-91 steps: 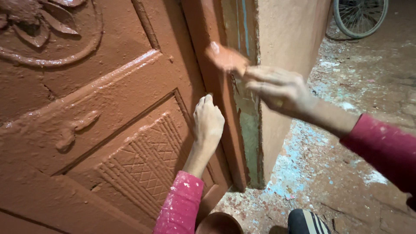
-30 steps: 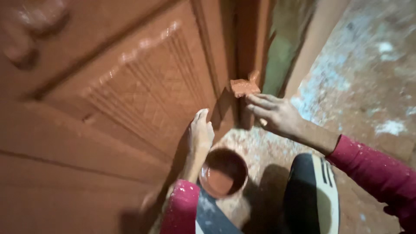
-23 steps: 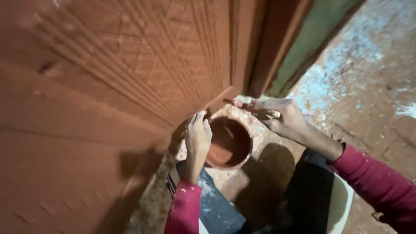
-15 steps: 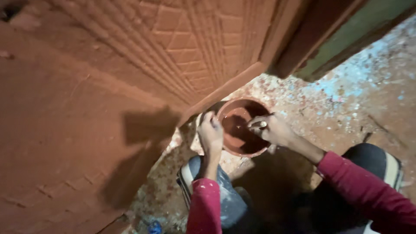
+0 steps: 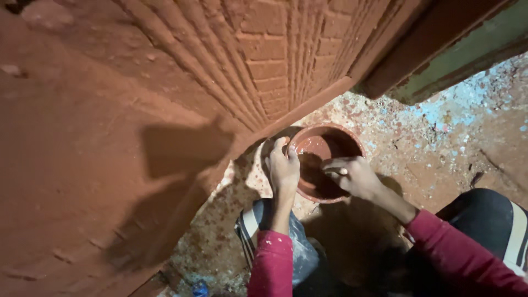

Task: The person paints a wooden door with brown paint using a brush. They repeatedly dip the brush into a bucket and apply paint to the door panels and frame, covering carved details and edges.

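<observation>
Bowl (image 5: pixel 329 144): 1 (red paint inside), left hand (image 5: pixel 283 168) gripping rim, right hand (image 5: pixel 355 176) inside.

Paint-spattered floor (image 5: pixel 440 148), red paint bowl (image 5: pixel 352 144) on it

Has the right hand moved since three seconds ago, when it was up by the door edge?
Yes. The right hand has come down from the door edge into the bowl on the floor.

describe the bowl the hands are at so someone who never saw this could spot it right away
Start at the big carved reddish-brown door filling the left, and go to its bottom corner. On the paint-speckled floor there sits a round bowl, with the left hand on its rim and the right hand over it. It is the only round vessel, coated red-brown inside.
</observation>
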